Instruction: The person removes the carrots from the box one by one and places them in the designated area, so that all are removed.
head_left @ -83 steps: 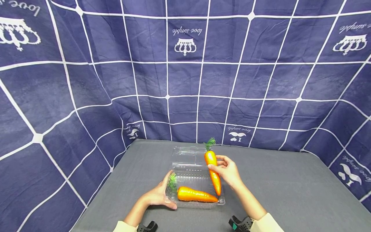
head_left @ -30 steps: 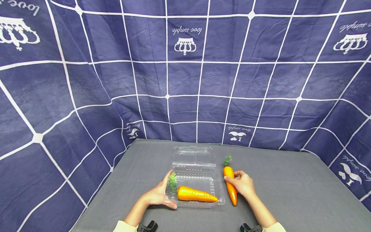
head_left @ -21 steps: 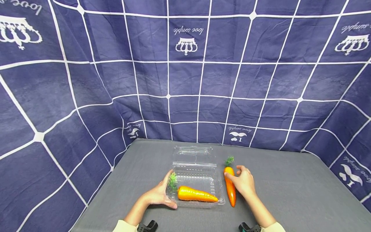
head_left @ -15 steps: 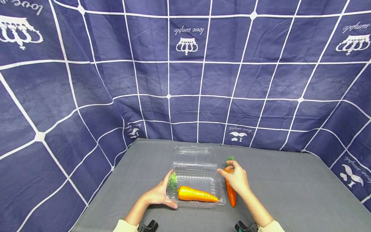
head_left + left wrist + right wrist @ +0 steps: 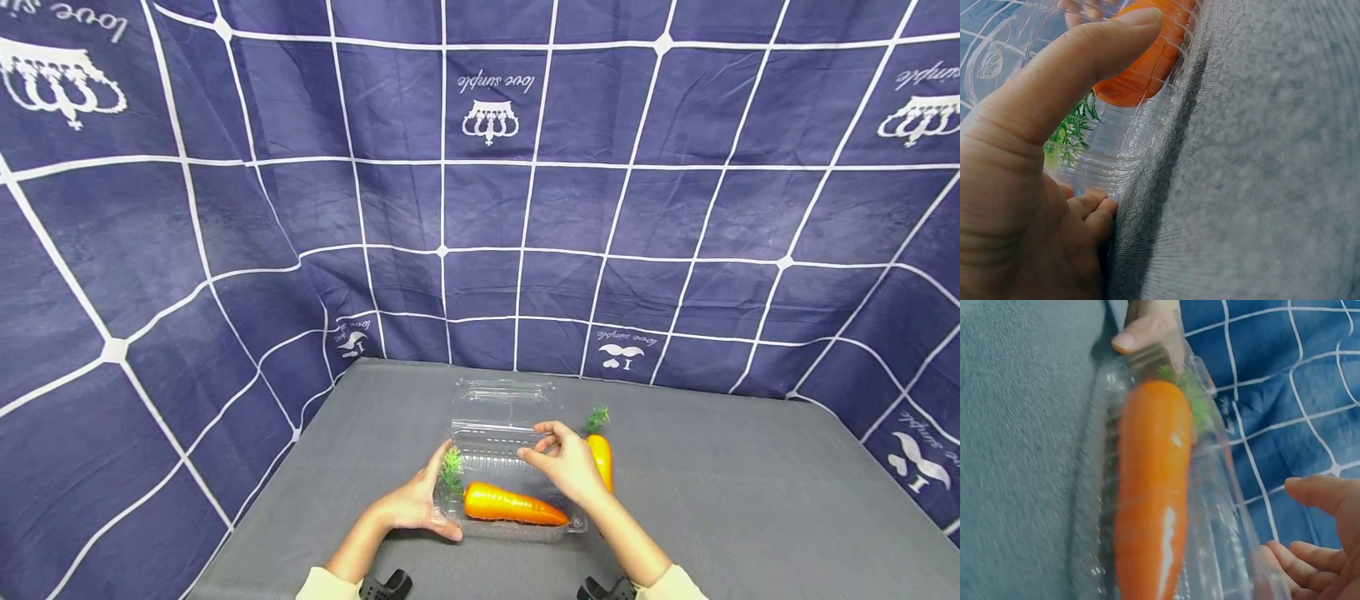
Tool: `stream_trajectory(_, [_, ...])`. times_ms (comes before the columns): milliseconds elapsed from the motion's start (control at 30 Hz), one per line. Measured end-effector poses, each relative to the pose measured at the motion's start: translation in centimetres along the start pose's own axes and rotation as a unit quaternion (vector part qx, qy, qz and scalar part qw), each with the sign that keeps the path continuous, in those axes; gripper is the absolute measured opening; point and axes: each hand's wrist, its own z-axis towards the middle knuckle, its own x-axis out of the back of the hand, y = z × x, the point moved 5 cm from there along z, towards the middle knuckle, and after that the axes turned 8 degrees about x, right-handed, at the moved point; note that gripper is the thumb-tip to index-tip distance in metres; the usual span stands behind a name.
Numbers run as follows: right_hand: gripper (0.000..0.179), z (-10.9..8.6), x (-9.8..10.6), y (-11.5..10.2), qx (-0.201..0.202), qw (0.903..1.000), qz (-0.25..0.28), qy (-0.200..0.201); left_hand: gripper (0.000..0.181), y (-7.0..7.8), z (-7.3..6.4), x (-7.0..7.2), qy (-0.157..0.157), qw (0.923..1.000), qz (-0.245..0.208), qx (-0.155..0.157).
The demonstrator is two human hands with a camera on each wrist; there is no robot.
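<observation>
A clear plastic box (image 5: pixel 487 462) stands on the grey cloth with its hinged lid (image 5: pixel 506 392) lying folded back behind it. Inside, along the front wall, lies an orange toy carrot (image 5: pixel 513 506), its green top at the left end. My left hand (image 5: pixel 412 502) holds the box's left end, thumb along the front wall (image 5: pixel 1041 94) and fingers at the side. My right hand (image 5: pixel 568 467) hovers over the right part of the box, holding nothing, thumb and fingers apart. A second carrot (image 5: pixel 601 457) lies on the cloth right of the box, its lower part hidden by my right arm.
A grey cloth (image 5: pixel 750 483) covers the table. Behind and at both sides hangs a blue curtain (image 5: pixel 570 208) with white grid lines, meeting the cloth at the back edge just beyond the lid.
My right hand took the second carrot out of the box, laid it on the cloth to the right and let go. It has since moved left over the box; my left hand stays put.
</observation>
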Motion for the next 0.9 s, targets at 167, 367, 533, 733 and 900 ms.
stream_trajectory(167, [0.048,-0.2,-1.2,-0.1,0.024,0.9991,0.008,-0.034,0.137,0.0,0.1,-0.1,-0.005,1.0000,-0.008,-0.001])
stream_trajectory(367, [0.053,-0.4,-2.7,-0.3,0.067,0.9891,0.030,-0.128,0.136,0.0,0.1,0.0,-0.011,0.9997,-0.023,-0.003])
stream_trajectory(533, [0.052,-0.6,-3.4,-0.1,0.088,0.9818,0.011,-0.168,0.136,0.0,0.1,0.0,-0.011,0.9997,-0.021,-0.002])
stream_trajectory(733, [0.046,-0.8,-4.0,-0.1,0.115,0.9740,-0.004,-0.195,0.136,0.0,0.2,0.0,-0.008,0.9999,-0.009,-0.002])
stream_trajectory(900, [0.041,-1.0,-4.5,-0.2,0.125,0.9670,-0.026,-0.221,0.136,0.1,0.0,0.0,-0.006,1.0000,-0.003,0.001])
